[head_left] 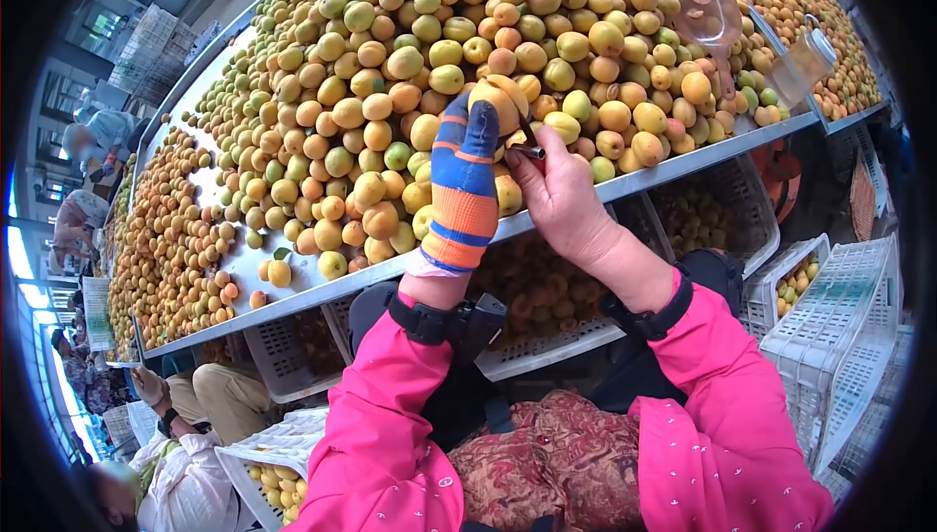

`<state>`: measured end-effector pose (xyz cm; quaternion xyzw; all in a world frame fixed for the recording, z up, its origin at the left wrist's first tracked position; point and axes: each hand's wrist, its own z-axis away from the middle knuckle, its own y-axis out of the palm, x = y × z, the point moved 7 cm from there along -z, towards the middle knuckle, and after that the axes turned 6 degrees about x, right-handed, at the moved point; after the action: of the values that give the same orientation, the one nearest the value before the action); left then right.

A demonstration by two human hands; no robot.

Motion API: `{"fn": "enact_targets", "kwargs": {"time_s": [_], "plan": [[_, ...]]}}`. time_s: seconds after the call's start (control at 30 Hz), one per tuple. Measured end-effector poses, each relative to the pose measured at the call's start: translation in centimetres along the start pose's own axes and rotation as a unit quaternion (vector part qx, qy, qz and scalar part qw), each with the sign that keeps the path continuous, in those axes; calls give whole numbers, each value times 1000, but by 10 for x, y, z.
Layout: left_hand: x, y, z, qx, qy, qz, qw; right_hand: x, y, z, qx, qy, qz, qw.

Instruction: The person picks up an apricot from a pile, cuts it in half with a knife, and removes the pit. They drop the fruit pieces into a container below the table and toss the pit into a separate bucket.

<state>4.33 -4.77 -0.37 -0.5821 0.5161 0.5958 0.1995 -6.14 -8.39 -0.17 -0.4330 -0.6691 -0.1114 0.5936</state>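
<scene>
My left hand (463,183), in an orange and blue striped glove, holds a yellow-orange apricot (500,102) above the heaped fruit. Bare-skinned, my right hand (563,190) is closed around a small dark-handled tool (528,150) whose thin end touches the held apricot. Many green, yellow and orange apricots (371,107) lie on the metal table (390,266) behind both hands. Below my hands, under the table edge, sits a crate of pale pieces, partly hidden by my wrists.
White crates (830,337) stand at the right, and another crate (283,434) with yellow fruit is at lower left. A clear scoop (711,15) and a clear jar (805,65) rest at upper right. A co-worker (190,478) sits at lower left; other people are farther left.
</scene>
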Motion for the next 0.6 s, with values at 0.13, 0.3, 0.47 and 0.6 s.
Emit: {"fn": "enact_targets", "kwargs": {"time_s": [0.13,0.3,0.47,0.6], "plan": [[21,18,6,2,-135,173,976,8,-3,-2,-36,-11,10,999],[16,7,-7,34,-112,205,972,5,0,2,-26,-26,-9,999],[25,-2,-12,76,-106,101,986,-12,-40,-6,-62,61,-308,947],[14,17,-13,110,-47,20,993,-7,-40,-16,-50,42,-285,956]]}}
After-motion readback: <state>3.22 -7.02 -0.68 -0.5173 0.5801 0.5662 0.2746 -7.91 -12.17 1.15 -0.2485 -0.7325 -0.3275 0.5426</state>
